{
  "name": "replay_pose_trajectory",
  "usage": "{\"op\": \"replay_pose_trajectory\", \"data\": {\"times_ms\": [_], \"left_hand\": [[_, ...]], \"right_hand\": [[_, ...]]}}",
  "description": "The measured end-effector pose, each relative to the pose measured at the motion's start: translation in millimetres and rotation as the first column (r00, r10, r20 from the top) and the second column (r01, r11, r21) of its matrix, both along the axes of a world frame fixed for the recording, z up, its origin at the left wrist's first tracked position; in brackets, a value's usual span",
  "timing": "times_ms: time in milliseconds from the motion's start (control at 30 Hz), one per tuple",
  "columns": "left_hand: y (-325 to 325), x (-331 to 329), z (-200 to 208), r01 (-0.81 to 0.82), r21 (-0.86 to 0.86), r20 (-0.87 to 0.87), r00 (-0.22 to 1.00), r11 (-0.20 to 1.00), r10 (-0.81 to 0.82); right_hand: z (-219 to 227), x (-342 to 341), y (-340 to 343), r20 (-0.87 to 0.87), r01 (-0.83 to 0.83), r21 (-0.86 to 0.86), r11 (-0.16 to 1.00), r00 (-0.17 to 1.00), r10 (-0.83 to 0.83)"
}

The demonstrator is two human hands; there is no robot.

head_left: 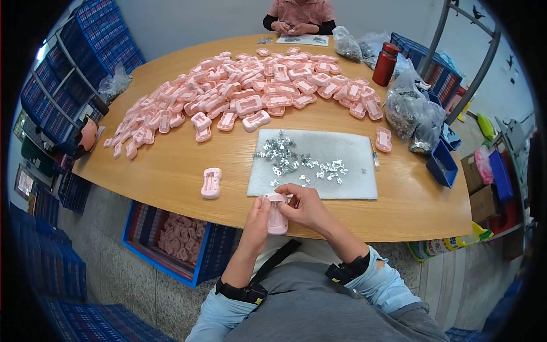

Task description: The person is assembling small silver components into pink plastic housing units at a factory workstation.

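Note:
Near the table's front edge, my left hand (pixel 259 219) is closed round the left side of a pink plastic housing (pixel 277 221) with long slots. My right hand (pixel 302 206) is closed at the housing's upper right, thumb pressed into its slotted face; whether a small part sits under those fingers is hidden. Just beyond lies a white foam mat (pixel 353 165), with a pile of small silvery metal clips (pixel 279 151) and a looser scatter of them (pixel 331 170). A single pink housing (pixel 211 183) lies apart to the left of my hands.
A large heap of pink housings (pixel 228 91) covers the far table. One more housing (pixel 383 139) and a thin tool (pixel 374 155) lie right of the mat. Clear bags of metal parts (pixel 405 108) and a red flask (pixel 386 64) stand at right. Below sits a blue crate (pixel 196 268). Opposite, a person works.

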State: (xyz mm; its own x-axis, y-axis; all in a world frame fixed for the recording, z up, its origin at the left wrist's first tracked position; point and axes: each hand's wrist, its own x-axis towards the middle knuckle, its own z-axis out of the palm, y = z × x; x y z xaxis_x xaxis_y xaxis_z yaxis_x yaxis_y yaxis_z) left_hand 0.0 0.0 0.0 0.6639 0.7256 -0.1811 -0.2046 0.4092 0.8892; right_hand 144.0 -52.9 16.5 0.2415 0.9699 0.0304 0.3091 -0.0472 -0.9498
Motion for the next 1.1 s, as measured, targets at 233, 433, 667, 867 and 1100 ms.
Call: {"op": "replay_pose_trajectory", "data": {"times_ms": [233, 433, 667, 867, 1100], "left_hand": [[-7.9, 7.7, 0.6, -0.036, -0.141, 0.044, 0.998, 0.989, 0.042], [-5.2, 3.4, 1.7, -0.057, -0.121, 0.017, 0.998, 0.991, 0.06], [-9.0, 5.1, 10.5, 0.017, -0.068, 0.033, 0.999, 0.998, -0.015], [-14.0, 4.4, 8.7, -0.003, 0.152, -0.12, 0.993, 0.988, 0.021], [-19.8, -9.3, -11.3, 0.028, -0.073, -0.04, 0.999, 0.997, -0.031]], "right_hand": [[-1.2, 1.4, -20.2, 0.517, -0.11, 0.452, 0.885, 0.841, -0.159], [-7.3, 0.7, -27.3, 0.656, -0.159, 0.439, 0.884, 0.729, -0.195], [14.9, -0.6, -24.4, 0.262, 0.099, 0.195, 0.976, 0.953, -0.149], [4.4, -3.3, -15.3, 0.105, 0.062, 0.19, 0.98, 0.991, -0.083], [-9.9, -12.0, -25.1, 0.012, 0.108, 0.176, 0.978, 0.994, -0.112]]}}
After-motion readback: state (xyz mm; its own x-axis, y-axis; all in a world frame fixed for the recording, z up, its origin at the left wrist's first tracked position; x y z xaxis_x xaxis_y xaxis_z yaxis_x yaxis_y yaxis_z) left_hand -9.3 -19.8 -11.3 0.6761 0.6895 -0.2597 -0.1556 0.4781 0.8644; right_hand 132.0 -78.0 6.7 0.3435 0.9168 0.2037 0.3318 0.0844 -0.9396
